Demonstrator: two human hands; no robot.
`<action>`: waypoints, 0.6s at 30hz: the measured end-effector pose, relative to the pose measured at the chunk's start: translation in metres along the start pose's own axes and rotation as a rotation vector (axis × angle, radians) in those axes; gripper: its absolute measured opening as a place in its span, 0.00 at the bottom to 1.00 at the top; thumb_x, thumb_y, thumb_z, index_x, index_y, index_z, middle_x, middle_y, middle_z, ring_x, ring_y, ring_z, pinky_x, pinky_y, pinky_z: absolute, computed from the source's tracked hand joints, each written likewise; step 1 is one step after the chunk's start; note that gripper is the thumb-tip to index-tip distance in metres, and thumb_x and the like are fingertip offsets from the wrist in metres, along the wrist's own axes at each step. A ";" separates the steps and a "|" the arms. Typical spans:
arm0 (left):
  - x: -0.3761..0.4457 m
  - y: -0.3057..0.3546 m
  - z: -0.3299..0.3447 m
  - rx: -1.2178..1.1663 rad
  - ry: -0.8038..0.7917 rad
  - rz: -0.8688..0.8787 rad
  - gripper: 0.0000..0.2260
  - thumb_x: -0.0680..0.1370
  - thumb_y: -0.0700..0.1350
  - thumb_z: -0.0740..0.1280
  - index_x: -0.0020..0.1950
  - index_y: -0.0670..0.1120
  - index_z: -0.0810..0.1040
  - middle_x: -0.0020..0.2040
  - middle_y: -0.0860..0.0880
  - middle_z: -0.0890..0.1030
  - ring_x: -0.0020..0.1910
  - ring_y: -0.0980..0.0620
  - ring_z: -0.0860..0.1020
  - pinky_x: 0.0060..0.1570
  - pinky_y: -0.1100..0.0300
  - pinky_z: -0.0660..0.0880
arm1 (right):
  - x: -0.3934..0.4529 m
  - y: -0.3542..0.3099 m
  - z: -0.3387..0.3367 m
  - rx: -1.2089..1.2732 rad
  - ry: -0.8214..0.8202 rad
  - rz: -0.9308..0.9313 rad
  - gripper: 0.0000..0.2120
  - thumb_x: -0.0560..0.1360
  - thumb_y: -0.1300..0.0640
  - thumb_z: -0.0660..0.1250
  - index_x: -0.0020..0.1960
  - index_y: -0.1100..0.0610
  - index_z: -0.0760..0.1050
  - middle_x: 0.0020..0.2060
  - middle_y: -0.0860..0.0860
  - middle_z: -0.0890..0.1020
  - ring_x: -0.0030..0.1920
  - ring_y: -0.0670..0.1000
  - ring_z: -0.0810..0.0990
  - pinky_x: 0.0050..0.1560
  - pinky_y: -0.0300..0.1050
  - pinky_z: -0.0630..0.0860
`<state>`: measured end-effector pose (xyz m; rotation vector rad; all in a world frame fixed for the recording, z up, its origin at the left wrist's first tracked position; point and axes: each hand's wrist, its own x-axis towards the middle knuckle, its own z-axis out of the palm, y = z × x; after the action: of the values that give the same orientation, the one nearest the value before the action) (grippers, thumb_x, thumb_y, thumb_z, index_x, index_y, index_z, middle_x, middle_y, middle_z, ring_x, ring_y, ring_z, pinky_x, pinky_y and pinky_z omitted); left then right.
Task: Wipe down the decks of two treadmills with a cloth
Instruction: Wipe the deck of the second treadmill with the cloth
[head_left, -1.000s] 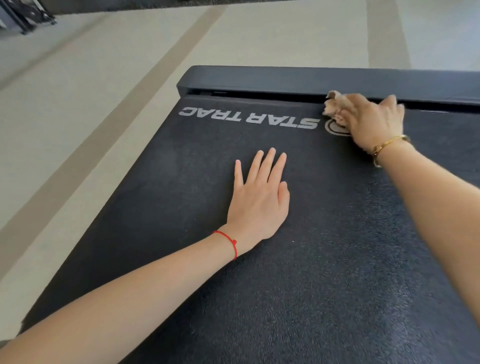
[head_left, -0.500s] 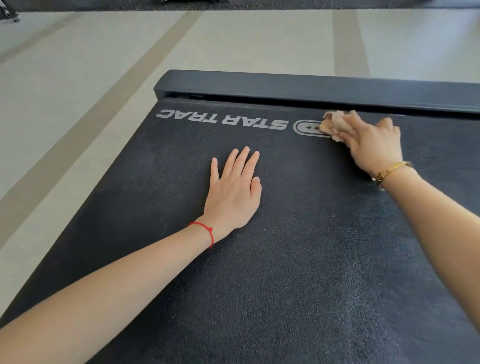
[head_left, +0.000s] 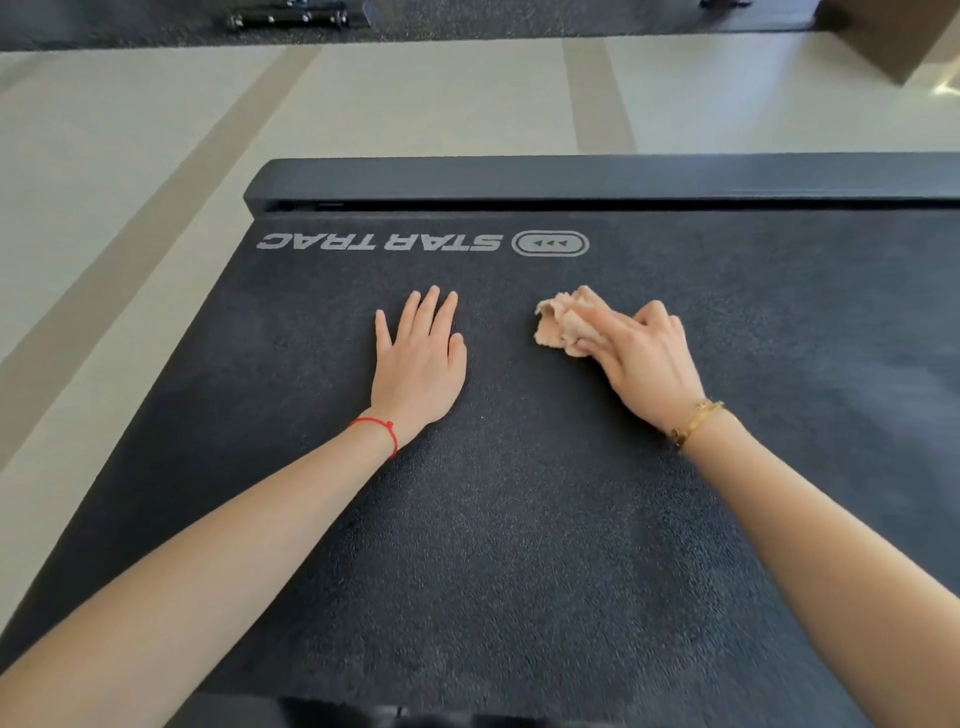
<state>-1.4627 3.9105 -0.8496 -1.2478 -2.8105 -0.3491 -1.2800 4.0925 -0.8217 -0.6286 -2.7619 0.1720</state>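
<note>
A dark textured treadmill deck (head_left: 519, 545) fills most of the head view, with a STAR TRAC logo (head_left: 379, 242) printed near its far end. My left hand (head_left: 418, 364) lies flat on the belt, fingers spread, a red string at the wrist. My right hand (head_left: 641, 358), with a gold bracelet, presses a bunched beige cloth (head_left: 563, 322) onto the belt just to the right of my left hand, below the logo.
A dark end cap (head_left: 571, 179) closes the deck's far end. Beyond and to the left lies pale floor (head_left: 156, 130) with tan stripes. Dark matting with black equipment (head_left: 288, 18) runs along the top; a brown box-like object (head_left: 893, 36) sits top right.
My right hand has dragged the cloth back from the end cap and the logo toward me, onto the middle of the belt. My left hand stays flat. The view has tilted up.
</note>
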 end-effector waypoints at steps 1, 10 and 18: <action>0.000 0.000 0.000 0.003 0.001 -0.002 0.24 0.84 0.51 0.47 0.81 0.50 0.52 0.81 0.50 0.53 0.80 0.50 0.48 0.77 0.40 0.44 | -0.003 -0.006 0.000 -0.002 -0.006 0.017 0.21 0.82 0.47 0.58 0.74 0.39 0.62 0.74 0.42 0.66 0.45 0.53 0.67 0.51 0.50 0.66; -0.004 0.001 -0.003 -0.010 -0.011 0.016 0.24 0.84 0.50 0.48 0.81 0.48 0.53 0.81 0.48 0.54 0.80 0.48 0.50 0.76 0.39 0.45 | -0.103 -0.070 -0.011 0.106 -0.079 -0.164 0.22 0.81 0.41 0.52 0.75 0.40 0.60 0.72 0.39 0.67 0.43 0.50 0.64 0.49 0.47 0.69; -0.013 0.001 -0.010 -0.036 -0.038 0.035 0.24 0.84 0.50 0.49 0.81 0.47 0.54 0.81 0.47 0.55 0.80 0.47 0.50 0.76 0.38 0.46 | -0.115 -0.072 -0.024 0.132 0.026 -0.017 0.27 0.78 0.42 0.64 0.75 0.42 0.62 0.45 0.32 0.71 0.41 0.51 0.68 0.49 0.50 0.71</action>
<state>-1.4535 3.8998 -0.8414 -1.3234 -2.8214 -0.3805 -1.2029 3.9786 -0.8160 -0.5683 -2.7030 0.3365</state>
